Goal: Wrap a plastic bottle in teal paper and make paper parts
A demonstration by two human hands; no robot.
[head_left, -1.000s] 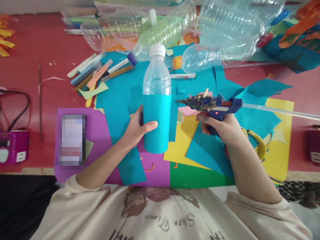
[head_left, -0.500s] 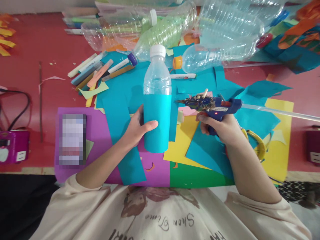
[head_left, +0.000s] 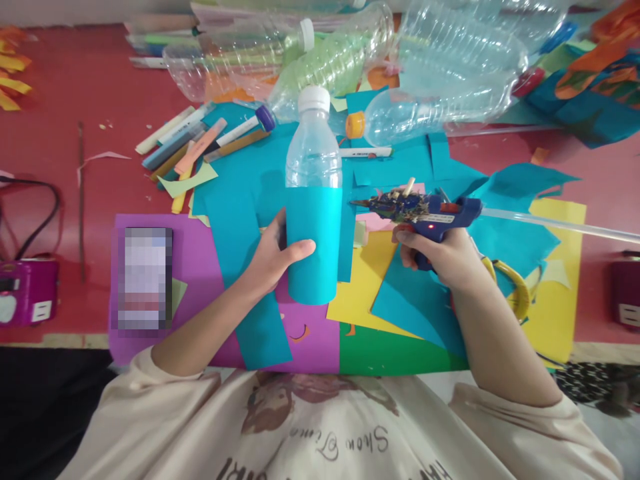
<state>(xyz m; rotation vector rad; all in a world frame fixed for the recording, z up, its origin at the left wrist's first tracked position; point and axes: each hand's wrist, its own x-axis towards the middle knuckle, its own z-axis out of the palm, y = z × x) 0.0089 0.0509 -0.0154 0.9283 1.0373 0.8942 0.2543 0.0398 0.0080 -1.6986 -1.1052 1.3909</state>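
The person's left hand (head_left: 275,260) has its grip closed around the bottle (head_left: 314,200), with the thumb lying on the front of it. The bottle is in the middle of my clock, before the person's chest, and its white cap (head_left: 314,99) points to twelve. Blue paper (head_left: 313,283) covers the lower part, while the shoulder is bare and clear. I cannot tell whether the base rests on something.

The right hand (head_left: 445,257) has its grip around the handle of a glue gun (head_left: 467,213). The nozzle is at three o'clock of the bottle, near its side but apart from it. A small red light shines on the gun, and a clear stick (head_left: 550,222) goes out behind.

On the red counter (head_left: 55,133), a phone (head_left: 145,277) lies at eight o'clock on a purple sheet (head_left: 195,250). Markers (head_left: 200,148) are piled at ten. An orange-capped bottle (head_left: 400,117) lies between one and two, and a green sheet (head_left: 395,357) shows at five.
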